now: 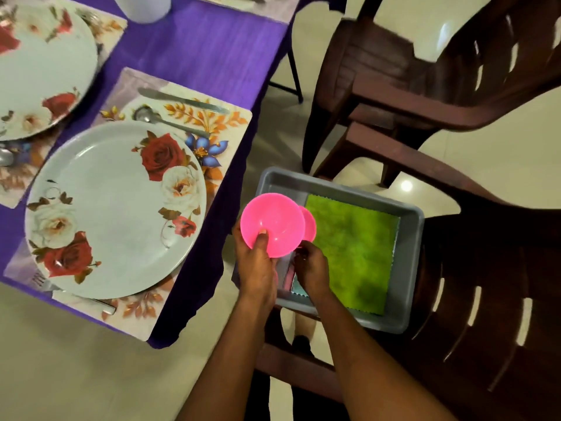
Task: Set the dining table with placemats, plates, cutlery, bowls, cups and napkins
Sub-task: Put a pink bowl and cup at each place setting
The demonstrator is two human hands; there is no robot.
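Observation:
My left hand [256,262] grips a pink bowl [273,221] by its near rim, thumb inside, above the left end of a grey tub [414,256]. A second pink bowl [309,224] shows partly behind the first; my right hand [311,268] pinches its lower edge. A green napkin [352,253] lies flat in the tub, with a blue one's edge [299,290] under it. On the purple table a floral plate [112,208] sits on a placemat [233,123] with a knife [182,100], spoon [164,120] and fork [42,282].
The tub rests on a dark brown plastic chair [485,299]; a second brown chair [409,74] stands behind it. Another floral plate [39,65] sits on its own placemat at the upper left. A white cup [142,7] stands at the top edge.

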